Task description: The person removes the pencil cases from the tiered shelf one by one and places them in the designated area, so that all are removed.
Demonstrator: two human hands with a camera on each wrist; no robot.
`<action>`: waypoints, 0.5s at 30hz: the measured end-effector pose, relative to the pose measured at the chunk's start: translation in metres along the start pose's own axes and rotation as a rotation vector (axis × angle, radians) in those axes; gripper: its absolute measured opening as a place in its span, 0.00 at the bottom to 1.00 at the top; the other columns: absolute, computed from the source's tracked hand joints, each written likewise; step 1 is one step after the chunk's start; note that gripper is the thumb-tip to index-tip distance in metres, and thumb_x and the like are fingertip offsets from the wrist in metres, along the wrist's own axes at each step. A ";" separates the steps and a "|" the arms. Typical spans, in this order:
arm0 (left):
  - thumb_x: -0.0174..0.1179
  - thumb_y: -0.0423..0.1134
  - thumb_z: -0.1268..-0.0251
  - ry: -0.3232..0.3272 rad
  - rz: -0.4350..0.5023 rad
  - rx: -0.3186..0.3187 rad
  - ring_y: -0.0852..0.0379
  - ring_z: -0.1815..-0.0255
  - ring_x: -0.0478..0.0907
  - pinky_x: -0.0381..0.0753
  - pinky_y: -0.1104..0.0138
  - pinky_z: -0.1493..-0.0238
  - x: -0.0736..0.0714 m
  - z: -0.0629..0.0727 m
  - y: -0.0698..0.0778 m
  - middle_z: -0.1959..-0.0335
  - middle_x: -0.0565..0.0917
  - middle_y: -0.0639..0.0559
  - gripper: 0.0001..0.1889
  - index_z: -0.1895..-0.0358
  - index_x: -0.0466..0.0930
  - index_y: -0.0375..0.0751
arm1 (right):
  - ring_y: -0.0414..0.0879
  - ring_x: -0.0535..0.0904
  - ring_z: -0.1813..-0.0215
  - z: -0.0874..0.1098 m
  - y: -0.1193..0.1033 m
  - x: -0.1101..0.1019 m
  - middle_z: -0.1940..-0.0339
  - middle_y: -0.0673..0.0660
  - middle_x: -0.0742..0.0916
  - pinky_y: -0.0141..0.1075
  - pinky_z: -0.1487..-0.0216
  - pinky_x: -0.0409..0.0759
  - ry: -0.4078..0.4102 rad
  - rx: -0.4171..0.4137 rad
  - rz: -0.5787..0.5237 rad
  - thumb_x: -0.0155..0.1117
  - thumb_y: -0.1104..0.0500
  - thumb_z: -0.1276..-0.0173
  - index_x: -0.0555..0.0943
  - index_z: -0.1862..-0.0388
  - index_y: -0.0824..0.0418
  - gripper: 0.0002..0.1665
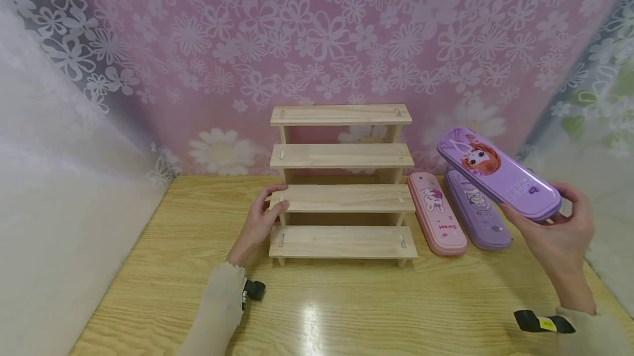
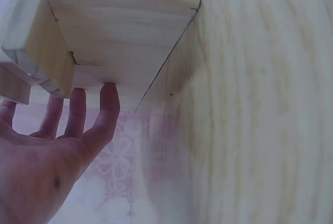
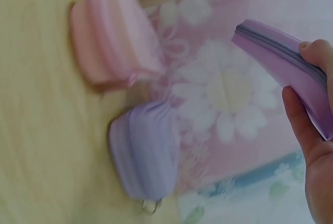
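Note:
A four-tier stepped wooden display rack [image 1: 342,199] stands on the table. My left hand [image 1: 261,214] grips its left end at the second tier from the bottom, thumb on the board; in the left wrist view, the fingers of that hand [image 2: 62,146] reach against the pale wood [image 2: 125,31]. Lifted at the right, a purple pencil case [image 1: 497,174] with a cartoon girl on its lid is held near one end by my right hand [image 1: 564,235]. The right wrist view shows this case [image 3: 281,54] edge-on, with its dark zip, between thumb and finger.
Beside the rack's right end lies a pink pencil case [image 1: 436,213] with a bunny print. Next to it, partly under the lifted case in view, lies another purple pencil case [image 1: 482,221]. A flowered pink curtain [image 1: 317,42] hangs behind the wooden table [image 1: 346,306].

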State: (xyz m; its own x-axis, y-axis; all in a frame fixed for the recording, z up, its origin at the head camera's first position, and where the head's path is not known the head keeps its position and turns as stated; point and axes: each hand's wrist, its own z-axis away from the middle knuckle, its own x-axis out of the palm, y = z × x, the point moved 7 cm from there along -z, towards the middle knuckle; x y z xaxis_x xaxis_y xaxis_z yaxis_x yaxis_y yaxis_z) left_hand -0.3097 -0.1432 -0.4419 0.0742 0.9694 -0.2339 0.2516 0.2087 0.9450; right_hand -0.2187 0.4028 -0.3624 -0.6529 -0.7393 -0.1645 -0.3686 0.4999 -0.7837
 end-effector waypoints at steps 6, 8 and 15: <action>0.58 0.42 0.23 -0.005 -0.005 -0.004 0.49 0.48 0.74 0.76 0.58 0.51 0.001 -0.001 0.000 0.28 0.71 0.52 0.18 0.33 0.75 0.52 | 0.19 0.77 0.72 0.005 0.025 -0.012 0.48 0.38 0.76 0.12 0.70 0.75 0.010 0.062 0.158 0.81 0.75 0.56 0.71 0.32 0.49 0.52; 0.58 0.42 0.23 -0.007 -0.005 -0.013 0.49 0.51 0.74 0.78 0.58 0.54 0.001 -0.001 -0.001 0.28 0.70 0.52 0.19 0.33 0.75 0.52 | 0.19 0.74 0.73 0.006 0.033 -0.016 0.47 0.35 0.73 0.11 0.71 0.72 0.013 0.064 0.219 0.82 0.71 0.55 0.70 0.31 0.50 0.52; 0.58 0.43 0.23 -0.005 -0.005 -0.024 0.48 0.50 0.72 0.79 0.55 0.57 0.000 0.000 -0.003 0.26 0.67 0.52 0.19 0.33 0.75 0.53 | 0.21 0.70 0.67 0.007 0.056 -0.031 0.44 0.33 0.69 0.08 0.68 0.68 0.039 0.099 0.300 0.83 0.65 0.53 0.69 0.30 0.49 0.51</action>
State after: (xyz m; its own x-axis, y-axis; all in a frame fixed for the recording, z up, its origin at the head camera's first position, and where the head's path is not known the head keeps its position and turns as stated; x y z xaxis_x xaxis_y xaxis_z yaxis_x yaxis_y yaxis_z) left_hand -0.3100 -0.1438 -0.4447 0.0779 0.9678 -0.2392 0.2286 0.2162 0.9492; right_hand -0.2144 0.4506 -0.4048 -0.7481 -0.5471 -0.3755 -0.0909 0.6451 -0.7587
